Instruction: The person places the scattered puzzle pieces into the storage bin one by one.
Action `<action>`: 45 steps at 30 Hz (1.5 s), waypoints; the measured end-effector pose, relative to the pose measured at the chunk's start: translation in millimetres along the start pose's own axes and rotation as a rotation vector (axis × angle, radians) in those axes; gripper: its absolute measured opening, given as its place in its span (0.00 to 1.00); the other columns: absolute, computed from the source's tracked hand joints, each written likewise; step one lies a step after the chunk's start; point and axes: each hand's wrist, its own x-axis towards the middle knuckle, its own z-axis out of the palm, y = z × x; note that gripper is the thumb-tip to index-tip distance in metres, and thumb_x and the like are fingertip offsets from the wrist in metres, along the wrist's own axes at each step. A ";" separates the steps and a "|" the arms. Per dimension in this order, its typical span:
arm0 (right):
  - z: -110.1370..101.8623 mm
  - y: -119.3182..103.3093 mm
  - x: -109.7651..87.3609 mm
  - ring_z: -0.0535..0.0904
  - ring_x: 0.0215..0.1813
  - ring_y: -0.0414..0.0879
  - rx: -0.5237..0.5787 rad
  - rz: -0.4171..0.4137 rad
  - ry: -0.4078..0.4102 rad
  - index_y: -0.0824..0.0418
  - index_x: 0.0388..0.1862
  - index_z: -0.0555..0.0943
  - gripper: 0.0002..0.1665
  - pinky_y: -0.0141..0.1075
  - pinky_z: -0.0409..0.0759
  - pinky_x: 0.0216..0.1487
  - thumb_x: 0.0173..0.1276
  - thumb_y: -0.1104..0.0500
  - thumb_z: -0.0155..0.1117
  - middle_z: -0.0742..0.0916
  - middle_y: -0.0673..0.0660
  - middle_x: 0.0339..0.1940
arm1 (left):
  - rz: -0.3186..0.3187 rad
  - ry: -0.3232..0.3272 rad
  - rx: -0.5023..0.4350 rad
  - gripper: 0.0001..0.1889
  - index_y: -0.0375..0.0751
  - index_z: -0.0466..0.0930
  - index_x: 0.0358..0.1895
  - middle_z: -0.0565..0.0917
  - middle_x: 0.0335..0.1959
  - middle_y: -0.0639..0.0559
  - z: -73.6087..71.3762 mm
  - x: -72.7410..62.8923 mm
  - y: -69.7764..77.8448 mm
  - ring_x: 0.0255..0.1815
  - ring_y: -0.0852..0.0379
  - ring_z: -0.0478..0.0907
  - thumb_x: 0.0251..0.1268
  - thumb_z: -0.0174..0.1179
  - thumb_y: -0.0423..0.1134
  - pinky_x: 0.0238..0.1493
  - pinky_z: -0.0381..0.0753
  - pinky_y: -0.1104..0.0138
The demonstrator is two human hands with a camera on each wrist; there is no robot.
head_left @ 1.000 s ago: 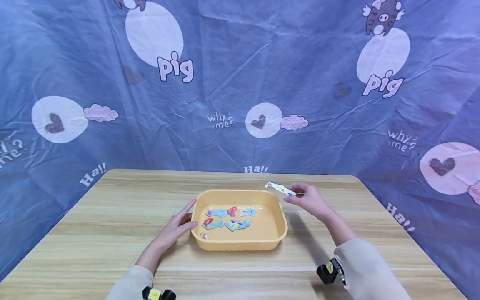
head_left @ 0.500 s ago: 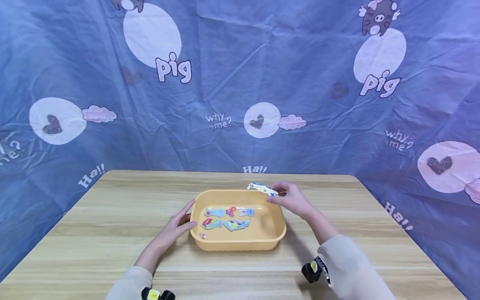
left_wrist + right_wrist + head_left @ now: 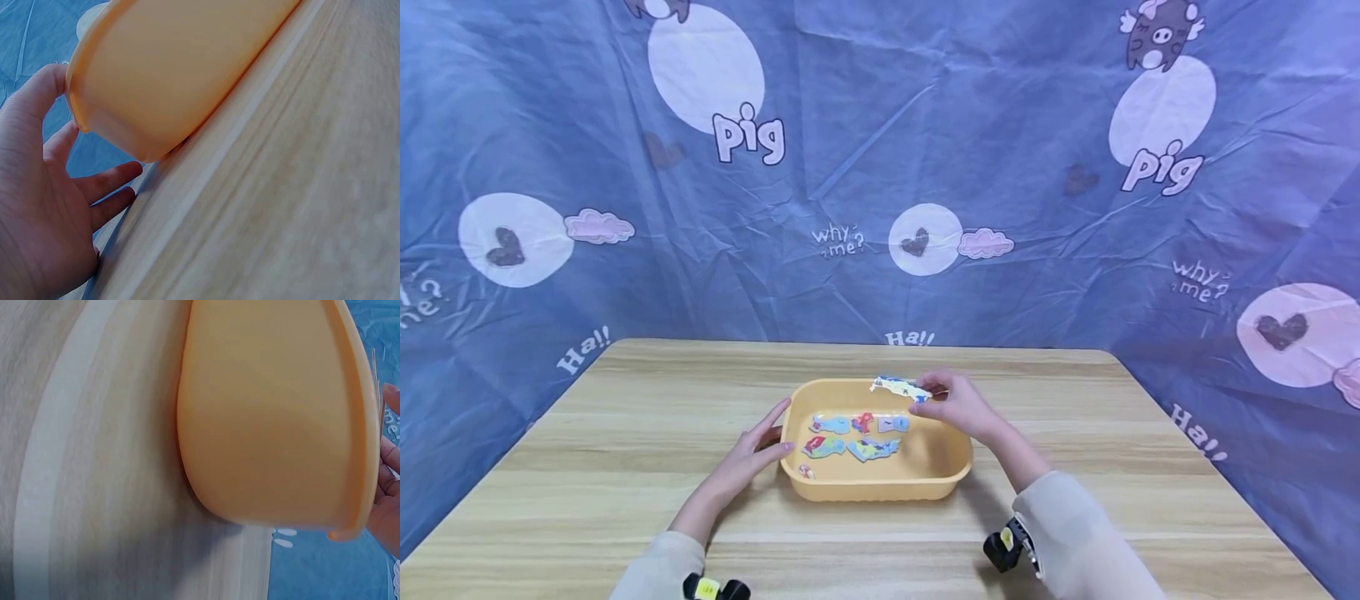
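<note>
A yellow-orange plastic tub (image 3: pixel 880 491) stands on the wooden table. My left hand (image 3: pixel 751 454) is at its left end, thumb and index finger spread and touching the rim; in the left wrist view that hand (image 3: pixel 50 181) has its other fingers fairly straight below the rim. My right hand (image 3: pixel 958 404) pinches a thin flat cutout with ragged edges, like a jigsaw piece (image 3: pixel 898 387), white and blue, over the tub's back part. The right wrist view shows the right hand (image 3: pixel 389 475) only in part, beyond the tub's wall.
Inside the tub lie several flat printed pieces: blue ones (image 3: pixel 830 425), a red one (image 3: pixel 862 423), a green-and-red one (image 3: pixel 824 447), a blue-yellow one (image 3: pixel 874 450) and a small round one (image 3: pixel 807 472). A blue printed curtain (image 3: pixel 865 167) hangs behind the table (image 3: pixel 700 367).
My right hand has carried the white-and-blue piece left, from beyond the tub's right back corner to over the tub, and slightly lower. The left hand and tub have stayed put.
</note>
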 end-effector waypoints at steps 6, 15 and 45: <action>8.8 0.8 0.4 0.74 0.41 0.51 0.005 -0.016 -0.028 0.70 0.41 0.75 0.23 0.40 0.72 0.45 0.47 0.61 0.69 0.79 0.59 0.38 | 0.030 -0.014 -0.001 0.33 0.53 0.50 0.66 0.68 0.54 0.37 0.7 1.0 -1.0 0.56 0.46 0.64 0.57 0.54 0.39 0.57 0.53 0.50; 23.2 -1.5 -0.4 0.74 0.36 0.47 0.009 -0.066 -0.097 0.69 0.36 0.77 0.17 0.37 0.73 0.38 0.46 0.63 0.68 0.80 0.56 0.32 | 0.014 -0.001 -0.005 0.33 0.55 0.51 0.66 0.68 0.55 0.37 1.4 0.4 -0.8 0.56 0.46 0.63 0.57 0.54 0.39 0.57 0.50 0.48; 46.9 -29.7 -14.9 0.74 0.34 0.51 -0.011 -0.048 -0.240 0.72 0.35 0.76 0.16 0.32 0.73 0.34 0.45 0.68 0.66 0.79 0.61 0.31 | 0.007 -0.004 -0.015 0.33 0.57 0.51 0.66 0.68 0.55 0.39 0.1 1.7 0.7 0.56 0.47 0.64 0.57 0.54 0.38 0.57 0.53 0.50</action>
